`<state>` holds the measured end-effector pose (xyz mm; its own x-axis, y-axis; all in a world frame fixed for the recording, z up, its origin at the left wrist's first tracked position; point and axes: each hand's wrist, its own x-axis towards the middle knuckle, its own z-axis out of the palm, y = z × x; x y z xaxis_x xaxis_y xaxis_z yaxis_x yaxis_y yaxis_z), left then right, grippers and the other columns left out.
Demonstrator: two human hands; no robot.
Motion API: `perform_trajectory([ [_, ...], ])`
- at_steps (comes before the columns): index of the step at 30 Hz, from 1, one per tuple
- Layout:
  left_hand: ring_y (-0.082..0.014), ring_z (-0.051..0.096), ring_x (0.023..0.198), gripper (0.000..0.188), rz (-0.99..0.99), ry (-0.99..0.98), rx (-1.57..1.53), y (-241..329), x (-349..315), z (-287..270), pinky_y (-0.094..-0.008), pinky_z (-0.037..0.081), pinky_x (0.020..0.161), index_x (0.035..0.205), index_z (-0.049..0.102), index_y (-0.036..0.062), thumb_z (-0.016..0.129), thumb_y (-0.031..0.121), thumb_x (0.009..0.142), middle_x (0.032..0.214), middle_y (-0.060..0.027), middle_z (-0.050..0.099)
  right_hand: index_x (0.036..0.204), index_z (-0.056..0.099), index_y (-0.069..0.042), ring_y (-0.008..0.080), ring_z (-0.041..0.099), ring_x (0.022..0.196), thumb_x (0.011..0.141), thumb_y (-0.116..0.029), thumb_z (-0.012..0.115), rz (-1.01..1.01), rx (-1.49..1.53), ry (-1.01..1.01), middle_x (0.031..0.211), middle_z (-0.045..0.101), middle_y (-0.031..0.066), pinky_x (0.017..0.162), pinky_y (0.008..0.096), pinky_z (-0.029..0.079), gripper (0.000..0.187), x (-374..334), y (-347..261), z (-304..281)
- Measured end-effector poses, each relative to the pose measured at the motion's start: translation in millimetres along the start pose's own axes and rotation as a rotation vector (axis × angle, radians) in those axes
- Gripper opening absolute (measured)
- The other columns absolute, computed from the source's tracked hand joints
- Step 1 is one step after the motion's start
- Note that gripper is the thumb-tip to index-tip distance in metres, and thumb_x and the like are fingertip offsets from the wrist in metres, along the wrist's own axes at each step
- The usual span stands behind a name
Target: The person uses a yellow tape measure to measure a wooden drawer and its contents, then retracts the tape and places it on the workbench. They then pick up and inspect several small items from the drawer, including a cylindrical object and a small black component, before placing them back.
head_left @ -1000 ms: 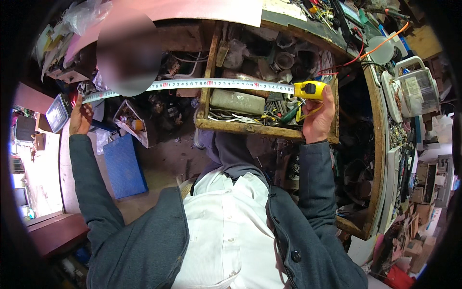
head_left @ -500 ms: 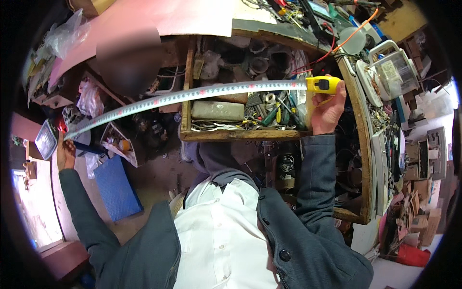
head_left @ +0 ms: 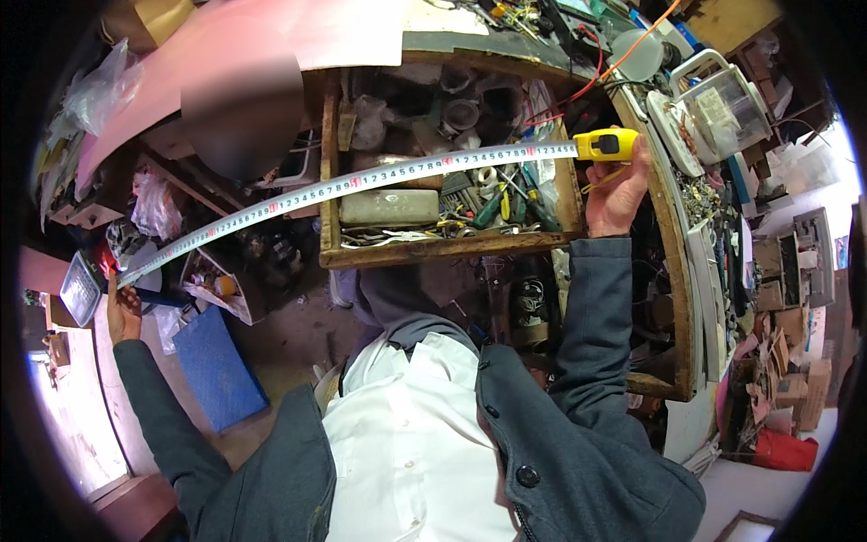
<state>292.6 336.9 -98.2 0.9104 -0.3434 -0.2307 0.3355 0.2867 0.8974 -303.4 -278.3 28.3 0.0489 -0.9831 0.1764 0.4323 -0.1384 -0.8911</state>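
A yellow and black tape measure (head_left: pixel 607 144) sits in my right hand (head_left: pixel 618 197), whose fingers are wrapped round its case above the right side of an open wooden drawer. From it the white blade (head_left: pixel 361 182) runs out in a long arc to the left, passing over the drawer. My left hand (head_left: pixel 125 307), at the far left with the arm stretched out, grips the blade's free end. The wooden drawer (head_left: pixel 452 250) below the blade holds a grey box (head_left: pixel 389 208), pliers and screwdrivers with green handles (head_left: pixel 490 210), and clear plastic cups.
A pink-topped bench (head_left: pixel 343 36) lies beyond the drawer. Red and orange wires (head_left: pixel 599 63) hang near its right end. Clear plastic containers (head_left: pixel 722 113) and small parts crowd the right side. A blue panel (head_left: pixel 219 369) leans at lower left, near an open carton (head_left: pixel 221 285).
The view has shifted slightly, so the drawer and bench appear a little further left. Both hands keep their hold on the tape measure, and its printed blade face is turned more toward me.
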Motion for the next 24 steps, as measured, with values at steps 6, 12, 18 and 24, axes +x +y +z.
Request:
perform_trajectory([
  [6, -0.0084, 0.058, 0.06, 0.023, -0.039, -0.034, 0.028, 2, -4, -4, -0.0207, 0.046, 0.051, 0.097, 0.066, 0.0114, 0.072, 0.033, 0.096, 0.073, -0.0008, 0.064, 0.111, 0.066, -0.01, 0.0074, 0.049, 0.06, 0.093, -0.054, 0.064, -0.006, -0.015, -0.011, 0.085, 0.063, -0.0023, 0.051, 0.0233, 0.034, 0.048, -4, 0, 4],
  [12, -0.0092, 0.059, 0.06, 0.026, -0.032, -0.057, -0.001, -14, -5, 17, -0.02, 0.047, 0.051, 0.102, 0.063, 0.0095, 0.072, 0.033, 0.096, 0.076, -0.0014, 0.064, 0.106, 0.066, -0.011, 0.0067, 0.048, 0.059, 0.094, -0.054, 0.065, 0.004, -0.031, -0.101, 0.079, 0.06, -0.0033, 0.051, 0.0234, 0.033, 0.045, 2, 5, 9],
  [18, -0.0099, 0.056, 0.064, 0.021, -0.022, -0.171, 0.007, -44, -16, 59, -0.0216, 0.045, 0.053, 0.105, 0.063, 0.013, 0.069, 0.032, 0.099, 0.076, 0.0002, 0.058, 0.099, 0.062, -0.016, 0.0057, 0.049, 0.056, 0.091, -0.049, 0.07, 0.086, -0.11, -0.22, 0.075, 0.058, -0.0041, 0.05, 0.0232, 0.033, 0.034, -1, 1, 31],
  [24, -0.01, 0.05, 0.062, 0.027, -0.076, -0.346, 0.13, -64, -75, 170, -0.0233, 0.041, 0.054, 0.09, 0.057, 0.0128, 0.068, 0.036, 0.098, 0.072, 0.0001, 0.052, 0.095, 0.061, -0.014, 0.0066, 0.048, 0.053, 0.093, -0.048, 0.069, 0.134, -0.145, -0.294, 0.071, 0.056, -0.0034, 0.046, 0.0227, 0.034, 0.035, 18, 17, 49],
])
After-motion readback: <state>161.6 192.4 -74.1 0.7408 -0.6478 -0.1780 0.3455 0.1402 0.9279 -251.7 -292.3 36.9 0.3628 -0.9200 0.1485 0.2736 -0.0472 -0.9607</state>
